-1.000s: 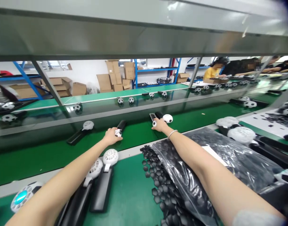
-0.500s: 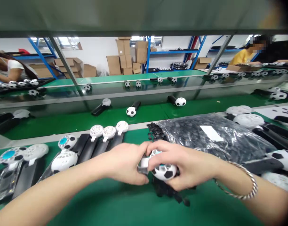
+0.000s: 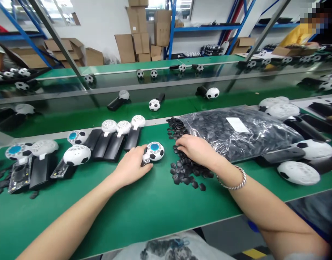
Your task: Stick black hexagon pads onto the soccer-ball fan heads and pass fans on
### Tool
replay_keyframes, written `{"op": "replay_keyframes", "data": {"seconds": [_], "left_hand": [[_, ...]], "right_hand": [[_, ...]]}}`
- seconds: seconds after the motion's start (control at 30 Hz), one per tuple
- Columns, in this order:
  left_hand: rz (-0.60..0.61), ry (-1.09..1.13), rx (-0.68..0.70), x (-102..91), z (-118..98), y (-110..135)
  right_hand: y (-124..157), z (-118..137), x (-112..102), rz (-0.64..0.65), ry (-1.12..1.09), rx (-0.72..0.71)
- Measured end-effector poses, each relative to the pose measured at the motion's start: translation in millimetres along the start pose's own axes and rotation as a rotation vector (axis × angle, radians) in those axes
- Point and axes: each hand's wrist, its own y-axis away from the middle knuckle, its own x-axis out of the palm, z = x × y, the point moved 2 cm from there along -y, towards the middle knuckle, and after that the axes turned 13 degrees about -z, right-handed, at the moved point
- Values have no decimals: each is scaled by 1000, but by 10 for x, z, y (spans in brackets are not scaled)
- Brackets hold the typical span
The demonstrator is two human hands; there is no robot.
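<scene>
My left hand (image 3: 133, 164) is closed round the neck and handle of a soccer-ball-headed device. Its white ball head (image 3: 158, 154) has black patches and a blue disc on top, and it tilts up just above the green bench. My right hand (image 3: 195, 150) reaches into a pile of small black pentagon pieces (image 3: 182, 173). Its fingertips are bent and pressed together at the pile's upper edge; whether a piece is between them is hidden. The pile spills from the mouth of a clear plastic bag (image 3: 252, 126) full of the same pieces.
More ball-headed devices (image 3: 109, 142) lie in a row at left, and others (image 3: 298, 172) at right. Behind the bench runs a green conveyor (image 3: 182, 108) carrying several devices. A co-worker in a yellow top (image 3: 296, 34) sits far right. Cardboard boxes (image 3: 139, 32) stand at the back.
My hands have separated. The left carried the device leftward; the right let go of its ball and moved to the black pieces. The view has tipped down.
</scene>
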Motion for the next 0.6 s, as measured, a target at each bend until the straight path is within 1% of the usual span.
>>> {"op": "replay_keyframes", "data": {"seconds": [0.07, 0.13, 0.23, 0.33, 0.47, 0.53, 0.6], "left_hand": [[-9, -38, 33, 17, -17, -2], [-6, -65, 40, 24, -34, 3], [23, -83, 48, 24, -60, 1], [49, -78, 51, 9, -74, -4], [83, -6, 51, -30, -39, 24], [105, 46, 42, -49, -3, 31], [107, 79, 28, -63, 30, 13]], "right_hand": [[2, 8, 61, 17, 36, -23], [-14, 10, 134, 4, 72, -58], [-51, -4, 270, -6, 115, -117], [-82, -34, 370, 7, 102, -116], [-101, -65, 358, 11, 4, -30], [-89, -56, 312, 14, -72, -16], [-66, -33, 255, -15, -179, -11]]}}
